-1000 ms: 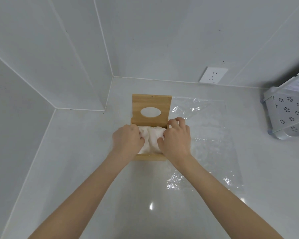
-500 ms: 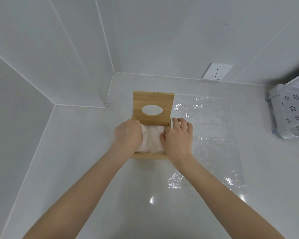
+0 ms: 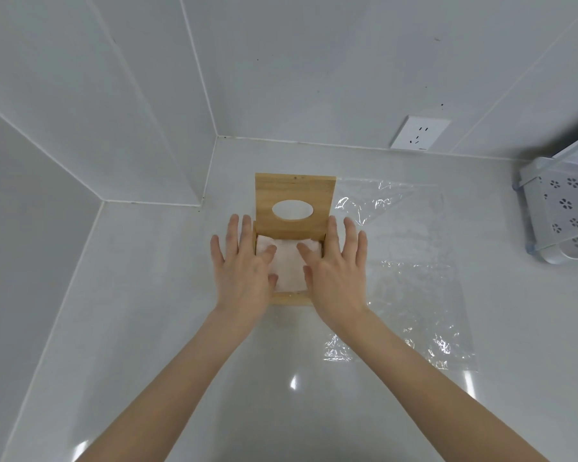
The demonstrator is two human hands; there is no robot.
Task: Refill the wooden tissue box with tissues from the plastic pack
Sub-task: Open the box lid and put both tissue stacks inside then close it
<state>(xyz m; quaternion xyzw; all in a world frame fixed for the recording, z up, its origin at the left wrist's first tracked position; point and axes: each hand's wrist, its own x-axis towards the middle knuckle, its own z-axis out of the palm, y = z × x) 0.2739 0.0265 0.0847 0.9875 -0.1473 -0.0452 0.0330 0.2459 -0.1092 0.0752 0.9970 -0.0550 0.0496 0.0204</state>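
A wooden tissue box (image 3: 289,299) stands on the white counter, its lid (image 3: 294,204) with an oval hole raised upright at the back. White tissues (image 3: 289,266) fill the inside. My left hand (image 3: 242,270) hovers flat over the box's left side, fingers spread, thumb over the tissues. My right hand (image 3: 336,271) is spread the same way over the right side. Neither hand holds anything. The clear plastic pack (image 3: 414,281) lies flattened on the counter to the right of the box, partly under my right hand.
A white perforated rack (image 3: 561,211) sits at the right edge of the counter. A wall socket (image 3: 419,133) is on the back wall. A tiled wall corner juts out at the left, behind the box.
Both hands were curled on the tissues, pressing them into the box. They have since lifted and opened flat with fingers spread, and the tissues lie lower and smoother.
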